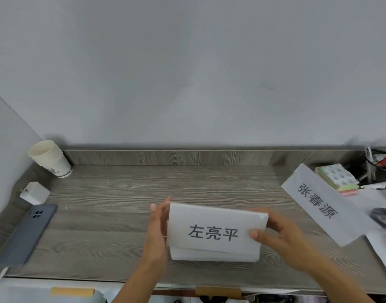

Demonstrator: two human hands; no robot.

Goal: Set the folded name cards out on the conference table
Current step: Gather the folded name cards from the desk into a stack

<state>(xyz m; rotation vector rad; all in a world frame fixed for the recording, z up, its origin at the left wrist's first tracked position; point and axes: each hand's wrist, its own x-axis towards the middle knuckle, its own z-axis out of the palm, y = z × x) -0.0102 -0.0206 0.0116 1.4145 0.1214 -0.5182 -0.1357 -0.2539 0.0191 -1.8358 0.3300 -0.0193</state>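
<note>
A folded white name card point(213, 231) with three black characters stands in a clear acrylic holder near the front middle of the grey wooden table point(122, 193). My left hand point(157, 224) lies flat against the holder's left end with straight fingers. My right hand point(272, 234) pinches the card's right edge, thumb on the printed front and fingers behind. A second name card point(323, 204), also printed with black characters, lies flat and slanted on the table at the right.
A stack of paper cups point(50, 158) stands at the back left. A white charger point(35, 192) and a grey phone point(27, 235) lie at the left. Notepads point(336, 177), a wire pen holder point(378, 162) and papers point(380, 204) crowd the right end. A wall backs the table.
</note>
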